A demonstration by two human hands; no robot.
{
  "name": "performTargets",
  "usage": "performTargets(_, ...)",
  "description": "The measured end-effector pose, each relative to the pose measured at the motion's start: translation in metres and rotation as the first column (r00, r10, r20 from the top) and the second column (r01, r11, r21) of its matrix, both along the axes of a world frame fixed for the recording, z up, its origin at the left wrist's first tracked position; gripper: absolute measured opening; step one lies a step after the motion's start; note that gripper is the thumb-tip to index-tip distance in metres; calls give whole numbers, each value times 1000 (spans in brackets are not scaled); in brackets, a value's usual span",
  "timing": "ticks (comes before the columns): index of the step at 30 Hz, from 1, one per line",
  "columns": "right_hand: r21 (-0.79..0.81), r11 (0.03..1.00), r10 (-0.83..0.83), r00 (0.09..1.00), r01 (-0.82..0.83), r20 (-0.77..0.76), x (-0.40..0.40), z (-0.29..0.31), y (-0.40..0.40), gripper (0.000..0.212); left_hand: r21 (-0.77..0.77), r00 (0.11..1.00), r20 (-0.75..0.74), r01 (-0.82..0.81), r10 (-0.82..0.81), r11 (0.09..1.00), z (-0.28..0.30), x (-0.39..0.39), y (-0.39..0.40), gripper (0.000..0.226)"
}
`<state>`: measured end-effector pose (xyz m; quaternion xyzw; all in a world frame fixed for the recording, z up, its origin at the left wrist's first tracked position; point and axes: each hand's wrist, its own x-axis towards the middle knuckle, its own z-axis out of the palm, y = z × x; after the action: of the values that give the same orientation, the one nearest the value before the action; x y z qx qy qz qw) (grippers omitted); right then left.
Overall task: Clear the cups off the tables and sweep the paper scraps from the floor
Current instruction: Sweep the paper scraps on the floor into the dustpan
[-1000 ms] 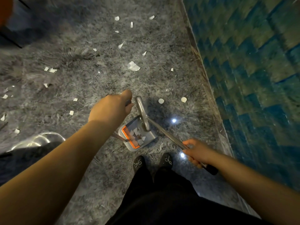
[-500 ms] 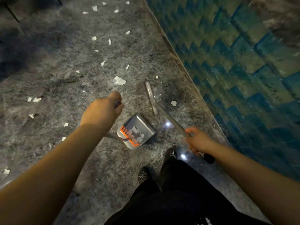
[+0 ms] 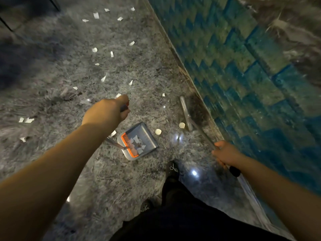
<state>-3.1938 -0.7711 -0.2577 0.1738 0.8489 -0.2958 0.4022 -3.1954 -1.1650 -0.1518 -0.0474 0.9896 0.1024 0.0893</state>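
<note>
My left hand [image 3: 107,113] grips the top of the dustpan's long handle. The grey dustpan [image 3: 146,136] with an orange comb edge sits on the floor below it and holds several white paper scraps. My right hand [image 3: 224,152] grips the broom handle [image 3: 205,134] near its black end. The broom head [image 3: 186,112] lies on the floor close to the wall's base. Two round white scraps [image 3: 158,131] lie between the pan's mouth and the broom head. Several more paper scraps [image 3: 103,78] are strewn over the grey marbled floor farther ahead and to the left.
A blue-green tiled wall [image 3: 251,80] runs along the right side. My dark shoes [image 3: 172,168] and trousers are just behind the dustpan. Thin dark furniture legs [image 3: 55,5] stand at the far top left.
The broom head has swung right, away from the dustpan, toward the wall's base. The view has shifted, and two round scraps now lie between pan and broom.
</note>
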Motion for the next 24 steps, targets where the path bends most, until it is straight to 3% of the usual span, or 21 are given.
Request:
performTargets(6, 83, 995, 40, 997, -45, 68, -48, -12, 2, 50, -22, 1000, -9, -17, 17, 1000, -4, -43, -3, 16)
performTargets(10, 67, 990, 121, 988, -128, 94, -64, -10, -13, 37, -48, 1000, -3, -27, 27, 999, -4, -55, -3, 17)
performTargets(16, -38, 971, 238, 957, -235, 164, -62, 2, -49, 27, -23, 1000, -13, 1, -1, 1000, -2, -61, 0, 14)
performTargets(20, -83, 942, 336, 923, -325, 189, -44, 9, -77, 32, -23, 999, -39, 8, -9, 1000, -5, -58, -8, 14)
performTargets(24, -162, 941, 327, 920, -297, 218, -27, 15, -97, 39, 7, 997, -70, 13, -12, 1000, -9, -46, -25, 16)
